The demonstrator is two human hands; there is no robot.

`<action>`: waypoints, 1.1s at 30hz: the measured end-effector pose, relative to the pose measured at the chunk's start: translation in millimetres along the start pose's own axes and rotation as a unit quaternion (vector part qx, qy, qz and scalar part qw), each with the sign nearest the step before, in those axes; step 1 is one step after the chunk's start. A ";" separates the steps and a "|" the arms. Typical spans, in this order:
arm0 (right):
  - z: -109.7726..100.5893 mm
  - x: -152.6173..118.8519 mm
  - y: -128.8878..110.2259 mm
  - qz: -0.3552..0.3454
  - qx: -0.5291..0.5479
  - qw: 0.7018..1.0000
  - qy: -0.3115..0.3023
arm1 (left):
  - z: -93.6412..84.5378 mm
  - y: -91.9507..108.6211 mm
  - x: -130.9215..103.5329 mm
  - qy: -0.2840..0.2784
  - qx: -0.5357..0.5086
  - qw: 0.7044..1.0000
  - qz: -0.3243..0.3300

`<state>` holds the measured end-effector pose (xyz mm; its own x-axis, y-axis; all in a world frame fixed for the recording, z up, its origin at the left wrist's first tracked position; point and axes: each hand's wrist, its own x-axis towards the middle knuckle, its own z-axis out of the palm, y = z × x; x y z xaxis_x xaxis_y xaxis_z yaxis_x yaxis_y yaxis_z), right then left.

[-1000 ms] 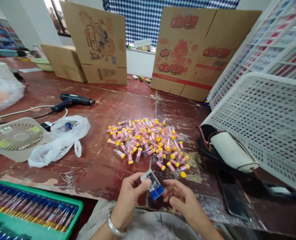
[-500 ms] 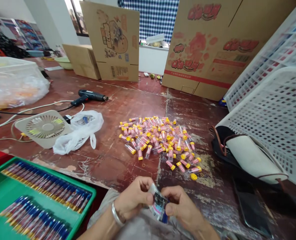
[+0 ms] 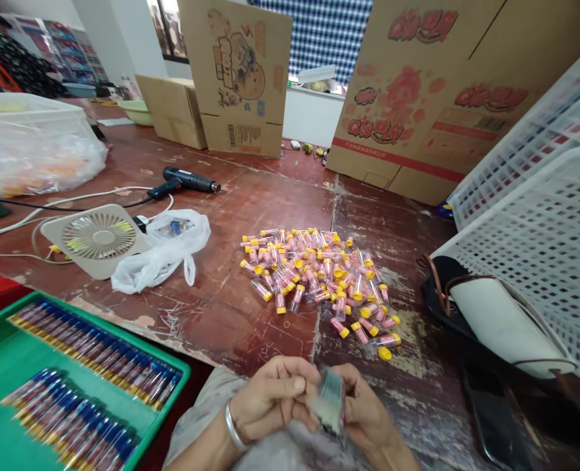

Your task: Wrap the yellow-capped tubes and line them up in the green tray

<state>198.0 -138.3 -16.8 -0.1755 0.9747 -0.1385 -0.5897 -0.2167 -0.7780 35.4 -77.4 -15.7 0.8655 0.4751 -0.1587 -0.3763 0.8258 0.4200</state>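
My right hand (image 3: 368,409) is closed on a small printed plastic wrapper (image 3: 329,400), pinching its right side near the table's front edge. The wrapper is smeared by motion, so its print cannot be read. Beside it is my left hand (image 3: 277,399), a silver bangle on the wrist. Its fingers are loosely curled and partly apart, their tips at the wrapper's left edge; whether they touch it is unclear. Beyond both hands lies a pile of small clear tubes (image 3: 314,265) with yellow caps and pink contents.
At lower left, a green tray (image 3: 0,350) holds rows of blue-and-yellow-ended tubes. A fan (image 3: 96,239), white plastic bag (image 3: 165,252) and heat gun (image 3: 189,180) lie on the left. To the right are a phone (image 3: 495,418), a pale pouch (image 3: 505,320) and white baskets (image 3: 529,242). Cardboard boxes (image 3: 240,78) stand behind.
The wrapper has turned and blurred in my right hand. My left thumb has come off the wrapper's face, its fingers now at the edge. The view has shifted slightly.
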 end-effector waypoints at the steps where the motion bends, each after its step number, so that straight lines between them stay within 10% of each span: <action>1: -1.2 1.7 -2.3 -0.004 -0.016 1.000 0.007 | 4.2 8.6 -3.0 -0.013 0.010 1.000 0.000; 6: -1.3 6.5 -15.1 0.041 -0.138 0.989 -0.029 | 21.8 37.0 -14.1 0.027 0.188 0.981 0.026; 11: 7.7 6.1 -15.0 0.033 -0.085 0.995 -0.031 | 12.5 12.4 -8.5 0.037 0.115 0.993 0.017; 19: 14.7 20.3 -4.9 -0.042 -0.061 0.991 0.114 | 14.5 4.0 -5.5 0.079 0.117 0.974 0.177; 25: 16.7 25.4 -2.1 -0.044 -0.209 0.972 0.096 | 19.1 4.4 -5.3 0.219 0.329 0.892 0.219; 33: 20.3 19.0 -62.4 -0.021 -0.545 0.837 0.030 | 18.7 28.6 -19.4 0.145 0.667 0.718 0.136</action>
<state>215.5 -107.4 41.6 -0.1130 0.9884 -0.1012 0.4819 -0.0346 -0.8756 14.0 -68.7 16.0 0.6419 0.7667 -0.0068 0.2999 -0.2429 0.9225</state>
